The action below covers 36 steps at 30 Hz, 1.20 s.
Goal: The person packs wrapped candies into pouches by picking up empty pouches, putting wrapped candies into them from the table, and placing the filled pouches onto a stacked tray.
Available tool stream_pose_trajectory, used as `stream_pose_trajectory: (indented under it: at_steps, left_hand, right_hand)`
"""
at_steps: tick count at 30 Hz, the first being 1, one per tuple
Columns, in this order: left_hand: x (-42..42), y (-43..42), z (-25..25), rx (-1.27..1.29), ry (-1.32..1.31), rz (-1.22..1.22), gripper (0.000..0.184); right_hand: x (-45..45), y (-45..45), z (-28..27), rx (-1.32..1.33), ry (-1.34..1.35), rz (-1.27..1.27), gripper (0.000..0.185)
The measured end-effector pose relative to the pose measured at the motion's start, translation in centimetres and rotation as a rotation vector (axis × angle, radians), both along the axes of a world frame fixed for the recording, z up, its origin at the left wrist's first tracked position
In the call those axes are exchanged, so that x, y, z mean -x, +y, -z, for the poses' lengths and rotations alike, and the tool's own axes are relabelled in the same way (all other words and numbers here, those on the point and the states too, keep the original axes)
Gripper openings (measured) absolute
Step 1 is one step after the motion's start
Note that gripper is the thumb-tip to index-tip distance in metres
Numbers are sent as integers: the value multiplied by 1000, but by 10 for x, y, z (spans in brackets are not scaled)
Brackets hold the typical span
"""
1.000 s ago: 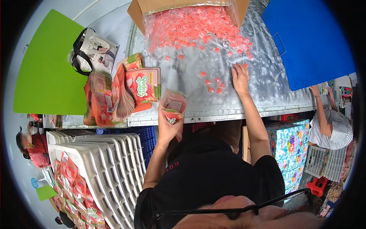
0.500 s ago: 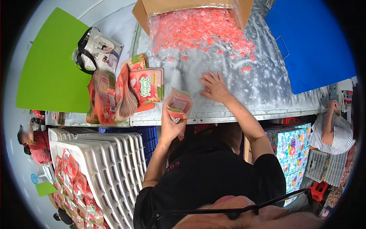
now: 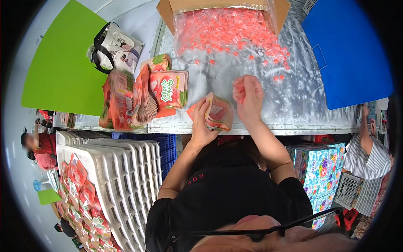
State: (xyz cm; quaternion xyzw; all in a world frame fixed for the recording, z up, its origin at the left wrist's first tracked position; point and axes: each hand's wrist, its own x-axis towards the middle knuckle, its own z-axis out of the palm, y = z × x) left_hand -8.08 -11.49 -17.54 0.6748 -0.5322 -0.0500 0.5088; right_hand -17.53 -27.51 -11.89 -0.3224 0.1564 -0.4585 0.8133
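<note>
My left hand (image 3: 204, 124) grips an open pouch (image 3: 219, 112) at the table's front edge, its mouth spread and facing up. Just right of the pouch, my right hand (image 3: 250, 97) is raised with its fingers curled round red wrapped candies (image 3: 239, 91), partly hidden by the fingers. Beyond both hands, a heap of red wrapped candies (image 3: 228, 31) spills from a cardboard box (image 3: 166, 16) in a clear liner. Flat printed pouches (image 3: 168, 90) lie stacked left of my left hand, beside fanned bundles of more pouches (image 3: 121, 101).
A white bag with black handles (image 3: 119, 48) stands at the back left by a green board (image 3: 63, 63). A blue board (image 3: 348, 54) lies at the right. Stacked white crates (image 3: 113, 168) and patterned cartons (image 3: 317, 164) stand below the table (image 3: 289, 113). Other people are at both sides.
My right hand has closed on candies and lifted beside the pouch; the loose candies near it left the tabletop. My left hand has moved right with the pouch, which now gapes wider.
</note>
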Motion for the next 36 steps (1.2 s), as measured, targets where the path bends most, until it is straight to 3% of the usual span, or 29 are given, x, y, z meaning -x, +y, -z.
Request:
stream_pose_trajectory:
  at_steps: [1,3,6,10,13,16,18,20,22,23,25,31,34,35,36]
  left_hand:
    - [2,-1,0,-7,0,0,107]
    - [4,-6,-3,19,25,-36,107]
    - [5,-7,-10,-4,29,-54,106]
    - [7,-8,-12,-30,45,-86,105]
    - [7,-11,-14,-54,35,-72,105]
    - [8,-12,-4,-38,75,-43,106]
    - [6,-8,7,-84,338,-21,107]
    - [1,-3,12,-56,319,-13,108]
    - [0,0,15,-31,304,-37,108]
    - [1,4,13,-26,301,-34,108]
    - [1,8,6,-64,328,-41,106]
    - [-1,17,10,-115,345,-73,102]
    - [0,18,6,-149,313,-40,101]
    - [-1,20,7,-152,316,-41,101]
    - [-2,21,9,-149,337,-36,100]
  right_hand:
    - [-2,10,-11,-7,0,0,17]
    - [-5,24,-27,396,219,77,19]
    - [-6,25,-22,573,139,11,23]
    - [2,20,-14,600,161,-84,30]
    - [5,21,-12,454,227,-209,32]
    - [11,2,-6,466,71,-136,20]
    - [16,-43,11,1039,614,290,29]
    - [18,-109,57,1332,1148,577,47]
    - [23,-163,101,1241,1672,620,65]
    - [30,-185,115,1242,1671,628,65]
    - [35,-210,114,1082,1935,413,73]
    - [35,-173,139,1200,1716,299,61]
    - [47,-152,151,907,1148,156,47]
    - [53,-155,150,906,1150,152,47]
    - [61,-162,148,718,971,163,46]
